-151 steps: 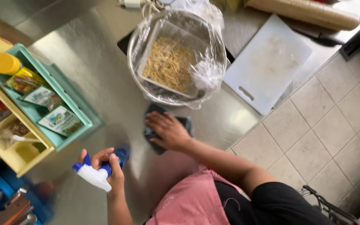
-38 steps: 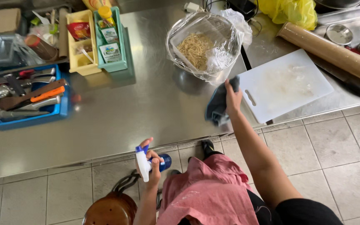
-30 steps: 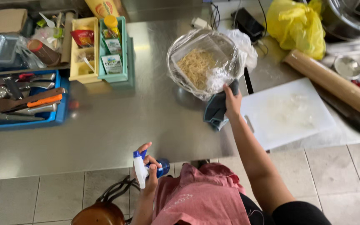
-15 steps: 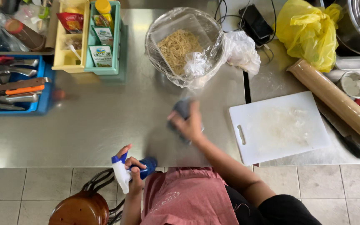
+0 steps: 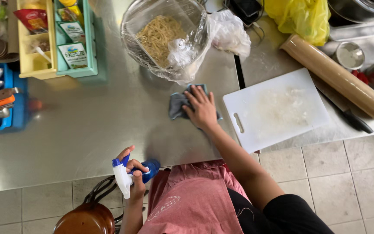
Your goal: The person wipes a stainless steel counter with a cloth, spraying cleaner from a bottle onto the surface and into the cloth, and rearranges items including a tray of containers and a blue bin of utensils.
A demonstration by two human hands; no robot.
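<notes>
a working kitchen: steel counter, white cutting board, bagged bowl of noodles, knife, utensil tray

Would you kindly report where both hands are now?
Left hand gripping spray bottle. Right hand flat on grey cloth, steel counter. Bagged noodle bowl beside cloth.

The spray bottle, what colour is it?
The spray bottle is blue with a white trigger head, seen from the head view.

The right hand is stretched forward with the arm almost straight, and it is laid flat, palm down, with the fingers spread a little. The left hand is kept low and close to the body, the elbow bent. Its fingers are curled closed in a grip, with the index finger raised apart from the others.
</notes>
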